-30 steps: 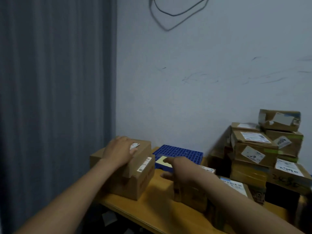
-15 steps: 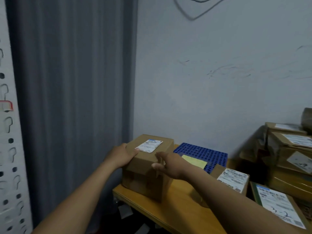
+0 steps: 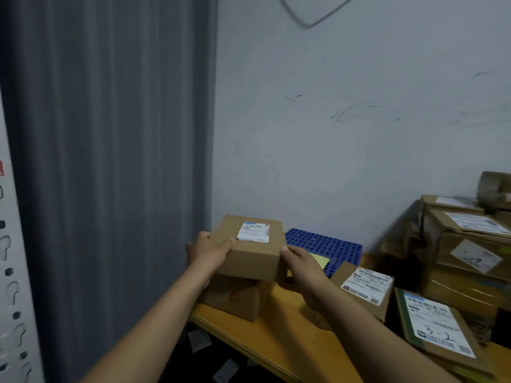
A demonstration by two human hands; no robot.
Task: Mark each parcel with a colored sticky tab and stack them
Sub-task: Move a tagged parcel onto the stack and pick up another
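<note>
Both hands are on the top box [image 3: 250, 261]! The left hand [image 3: 210, 251] grips its left side, thumb over the top edge; the right hand [image 3: 302, 268] clasps the right side, fingers curled against it. The box sits over a lower box [image 3: 235, 297] at the counter's [image 3: 276, 335] left end, white label [image 3: 253, 231] facing up. Behind lies a blue tray [image 3: 323, 241] with a yellow pad [image 3: 319, 259]. Two more parcels [image 3: 365, 288] lie to the right.
</note>
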